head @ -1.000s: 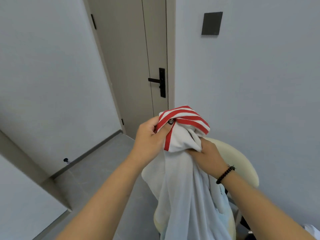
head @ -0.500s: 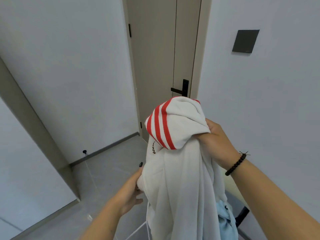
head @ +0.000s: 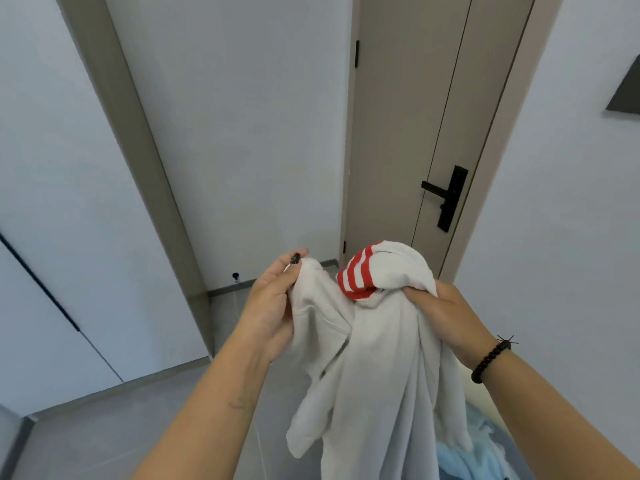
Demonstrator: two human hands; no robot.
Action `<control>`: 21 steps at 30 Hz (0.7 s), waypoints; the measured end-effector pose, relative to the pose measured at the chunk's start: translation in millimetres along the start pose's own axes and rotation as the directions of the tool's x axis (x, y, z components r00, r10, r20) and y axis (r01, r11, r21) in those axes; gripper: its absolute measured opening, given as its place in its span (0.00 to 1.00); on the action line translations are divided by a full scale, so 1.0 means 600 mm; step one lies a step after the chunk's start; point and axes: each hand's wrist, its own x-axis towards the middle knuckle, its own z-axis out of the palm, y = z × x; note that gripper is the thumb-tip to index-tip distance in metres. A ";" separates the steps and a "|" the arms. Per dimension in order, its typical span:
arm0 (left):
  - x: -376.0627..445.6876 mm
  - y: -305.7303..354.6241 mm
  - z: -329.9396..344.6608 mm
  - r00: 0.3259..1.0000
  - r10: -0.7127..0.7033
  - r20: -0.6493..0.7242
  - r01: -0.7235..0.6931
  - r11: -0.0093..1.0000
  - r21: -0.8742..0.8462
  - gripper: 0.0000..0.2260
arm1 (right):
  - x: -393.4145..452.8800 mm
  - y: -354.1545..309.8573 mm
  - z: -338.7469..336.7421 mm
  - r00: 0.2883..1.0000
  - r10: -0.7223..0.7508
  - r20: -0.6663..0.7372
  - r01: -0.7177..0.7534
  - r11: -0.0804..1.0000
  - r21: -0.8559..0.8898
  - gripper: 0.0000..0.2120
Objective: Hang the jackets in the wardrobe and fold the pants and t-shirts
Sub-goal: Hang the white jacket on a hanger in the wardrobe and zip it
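White garment [head: 381, 358], a soft, thick, towel-like knit with a ribbed band of red and white stripes [head: 356, 278] at its top, hung in loose folds in the air between the two hands, in front of the door and above the grey floor. From the head view, the left hand [head: 273, 306] pinched a bunched edge of the cloth between thumb and curled fingers, a dark-painted nail showing at the top. The right hand [head: 446, 313] gripped the fabric just below the striped band, fingers curled into the folds and mostly hidden by them; a black beaded bracelet [head: 490, 358] circled that wrist. Whether the garment was a jacket or a shirt could not be told, since it was crumpled and its lower part ran out of frame. Pale blue cloth [head: 464, 459] lay bunched at the bottom edge, cut off, with what held it out of sight. Behind stood a smooth beige door [head: 408, 133] with a matt black lever handle [head: 446, 195], plain grey walls [head: 242, 133], and a dark square panel [head: 627, 95] clipped by the right edge.
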 end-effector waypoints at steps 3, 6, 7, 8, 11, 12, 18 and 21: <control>0.007 0.045 -0.006 0.994 0.081 -0.075 -0.088 0.992 -0.090 0.09 | 0.021 0.002 0.003 0.992 0.038 -0.124 -0.027 0.996 0.086 0.08; 0.012 0.075 -0.022 0.983 0.129 -0.130 -0.147 0.979 -0.139 0.09 | 0.042 0.000 -0.005 0.982 0.069 -0.174 -0.076 0.997 -0.030 0.06; 0.012 0.080 -0.027 0.981 0.128 -0.142 -0.147 0.981 -0.130 0.09 | 0.048 0.001 -0.006 0.982 0.085 -0.167 -0.101 0.990 -0.093 0.05; 0.012 0.082 -0.030 0.980 0.125 -0.154 -0.143 0.983 -0.112 0.09 | 0.052 0.002 -0.005 0.982 0.100 -0.159 -0.122 0.983 -0.137 0.04; 0.013 0.086 -0.046 0.974 0.111 -0.199 -0.126 0.990 -0.064 0.09 | 0.055 0.000 0.011 0.987 0.107 -0.120 -0.126 0.978 -0.165 0.06; 0.013 0.088 -0.055 0.971 0.104 -0.214 -0.118 0.992 -0.055 0.09 | 0.055 -0.007 0.020 0.990 0.098 -0.100 -0.112 0.983 -0.146 0.06; 0.002 0.129 -0.113 0.961 0.182 -0.207 -0.196 0.979 -0.049 0.10 | 0.077 -0.088 0.105 0.978 -0.080 0.191 0.161 0.873 -0.460 0.16; -0.017 0.164 -0.135 0.947 0.292 -0.133 -0.289 0.956 0.039 0.09 | 0.059 -0.126 0.180 0.827 -0.036 0.561 0.267 0.903 -0.337 0.46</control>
